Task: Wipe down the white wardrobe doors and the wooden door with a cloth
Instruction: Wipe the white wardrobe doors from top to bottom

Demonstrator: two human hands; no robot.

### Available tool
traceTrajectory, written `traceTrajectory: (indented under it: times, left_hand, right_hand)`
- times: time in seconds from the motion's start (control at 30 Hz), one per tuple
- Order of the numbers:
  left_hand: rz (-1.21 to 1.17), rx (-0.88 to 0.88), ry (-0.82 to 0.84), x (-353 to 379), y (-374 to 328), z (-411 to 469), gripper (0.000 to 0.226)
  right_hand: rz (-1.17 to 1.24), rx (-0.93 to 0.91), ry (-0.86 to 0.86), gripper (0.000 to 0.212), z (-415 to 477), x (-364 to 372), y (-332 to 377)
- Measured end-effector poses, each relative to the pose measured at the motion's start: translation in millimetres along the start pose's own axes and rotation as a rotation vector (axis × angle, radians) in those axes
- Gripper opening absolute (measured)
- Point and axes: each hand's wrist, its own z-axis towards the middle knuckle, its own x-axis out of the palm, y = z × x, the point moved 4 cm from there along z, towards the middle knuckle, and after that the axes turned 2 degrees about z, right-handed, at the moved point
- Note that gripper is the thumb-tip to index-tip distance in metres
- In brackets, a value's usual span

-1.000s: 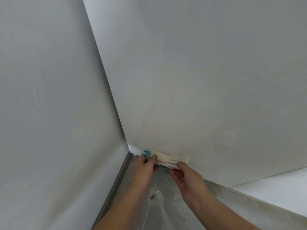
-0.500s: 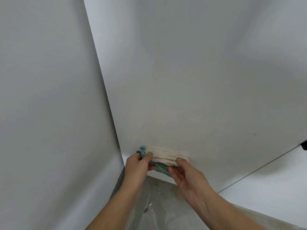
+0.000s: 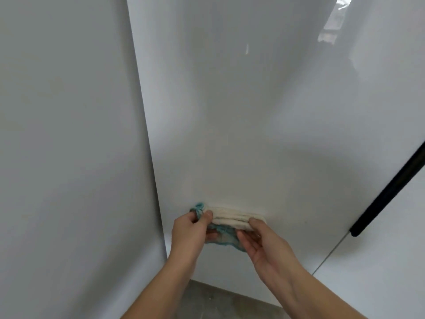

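From left: a plain white side panel [image 3: 69, 157] stood beside a glossy white wardrobe door [image 3: 241, 111]. A person held a folded cream cloth with a teal edge [image 3: 232, 218] against the lower part of that door. The left hand [image 3: 187, 236] had its fingers [image 3: 207, 215] clamped on the cloth's left end, and the right hand [image 3: 266, 247] pinched the right end between thumb and fingers. The cloth looked light, soft and limp, and likely to sag or unfold if gripped at one point only. Holding both ends of the fold appeared the sound way to keep a flat face on the slick surface. A long black bar handle [image 3: 388, 189] ran near the seam, with a second white wardrobe door [image 3: 379, 284] beyond it, and a strip of grey floor [image 3: 218, 300] lay below. Counted: one cloth, two hands, one handle, two wardrobe doors and one side panel. No wooden door was in view.
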Motion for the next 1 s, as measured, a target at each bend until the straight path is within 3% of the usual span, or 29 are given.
traceTrajectory:
  times: [0.23,0.47,0.57,0.73,1.0]
  left_hand:
    - [-0.042,0.085,0.0,10.5,-45.2,-12.9,0.013]
    - [0.004,0.078,-0.037,11.4,-58.9,-19.0,0.014]
    - [-0.003,0.057,-0.026,11.6,-61.0,-21.7,0.014]
    - [-0.02,0.039,-0.038,11.9,-65.2,-24.0,0.013]
    - [-0.07,0.037,-0.025,17.8,-91.0,-31.2,0.013]
  right_hand:
    - [-0.002,-0.041,0.046,0.012,-25.4,23.3,31.4]
    - [-0.426,0.158,0.017,0.021,-41.9,19.8,34.4]
    - [-0.346,0.219,0.04,0.021,-46.4,23.6,31.6]
    - [-0.108,0.094,0.041,0.02,-37.2,31.1,27.3]
    - [-0.036,0.003,0.052,0.01,-47.9,43.1,49.9]
